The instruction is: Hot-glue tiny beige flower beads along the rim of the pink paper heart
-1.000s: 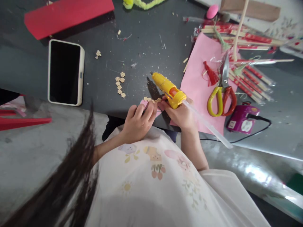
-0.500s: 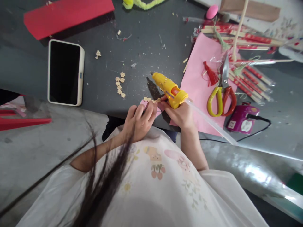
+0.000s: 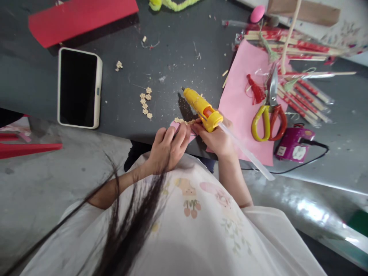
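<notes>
Desk: dark grey top [image 3: 178, 46], small scraps and crumbs scattered over it; bare concrete-looking floor [image 3: 71, 188] beyond its near edge.
Left hand: yours [image 3: 166, 149], fingers bent and a little apart, tips down on the small pink piece [image 3: 175, 125] at the near edge. Can't tell if you pinch it or just press.
Right hand: yours [image 3: 220, 140], curled around the yellow glue gun [image 3: 204, 109], grip mostly hidden. Fingertips reach the right end of the flower row; contact there unclear.
Glue gun: just above the work, nozzle pointing up-left, away from you. Clear glue stick [image 3: 248, 155] pokes out of the back, over your right forearm side.
Flower row: small wooden flowers [image 3: 184, 121] along the pink piece's far edge, between your hands.
Loose flowers: a curved string of them [image 3: 145, 102] left of the gun; small clump [image 3: 119, 66] farther off, near the phone.
Phone: white case [image 3: 77, 88], dark screen up, on your left.
Red box: long, [image 3: 83, 19] behind the phone.
Pink sheet: [image 3: 235, 92] on your right, red tassel [image 3: 257, 90] and scissors [image 3: 271, 103] lying on it.
Purple box: [image 3: 296, 143] right of the scissors, black cable plugged in.
</notes>
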Demonstrator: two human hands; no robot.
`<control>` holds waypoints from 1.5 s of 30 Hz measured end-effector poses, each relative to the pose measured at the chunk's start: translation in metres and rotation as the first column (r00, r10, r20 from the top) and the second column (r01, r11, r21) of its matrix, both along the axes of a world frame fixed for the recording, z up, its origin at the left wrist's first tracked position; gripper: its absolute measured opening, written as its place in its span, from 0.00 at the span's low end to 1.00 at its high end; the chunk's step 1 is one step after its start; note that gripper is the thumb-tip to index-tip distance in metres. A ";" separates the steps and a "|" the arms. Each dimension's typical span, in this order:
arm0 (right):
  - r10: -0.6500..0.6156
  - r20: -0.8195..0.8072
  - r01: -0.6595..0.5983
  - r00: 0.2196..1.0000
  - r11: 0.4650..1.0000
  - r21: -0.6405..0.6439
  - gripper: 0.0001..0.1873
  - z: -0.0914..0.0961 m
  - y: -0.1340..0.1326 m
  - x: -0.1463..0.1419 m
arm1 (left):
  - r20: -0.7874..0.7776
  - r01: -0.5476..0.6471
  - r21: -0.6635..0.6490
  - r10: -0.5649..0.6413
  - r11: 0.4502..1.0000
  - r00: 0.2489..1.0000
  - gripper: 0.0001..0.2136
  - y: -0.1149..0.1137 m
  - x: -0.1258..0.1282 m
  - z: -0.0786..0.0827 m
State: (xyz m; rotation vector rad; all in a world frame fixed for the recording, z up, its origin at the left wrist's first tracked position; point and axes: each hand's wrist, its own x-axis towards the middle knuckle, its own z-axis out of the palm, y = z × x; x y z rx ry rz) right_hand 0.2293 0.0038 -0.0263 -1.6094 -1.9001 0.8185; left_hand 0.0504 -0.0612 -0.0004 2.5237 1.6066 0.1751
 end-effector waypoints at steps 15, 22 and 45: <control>0.045 0.042 -0.046 0.998 0.999 0.027 0.13 -0.001 0.001 0.002 | -0.088 0.035 0.214 -0.017 0.976 0.996 0.17 0.000 0.000 -0.002; 0.016 0.054 -0.015 0.998 1.000 -0.003 0.13 0.005 0.001 -0.002 | -0.046 0.034 0.181 -0.026 0.983 0.999 0.18 -0.001 0.000 -0.002; -0.012 0.041 0.011 0.999 1.000 0.003 0.13 0.002 0.001 -0.001 | -0.168 0.077 0.312 -0.024 0.947 0.985 0.15 0.002 0.001 0.001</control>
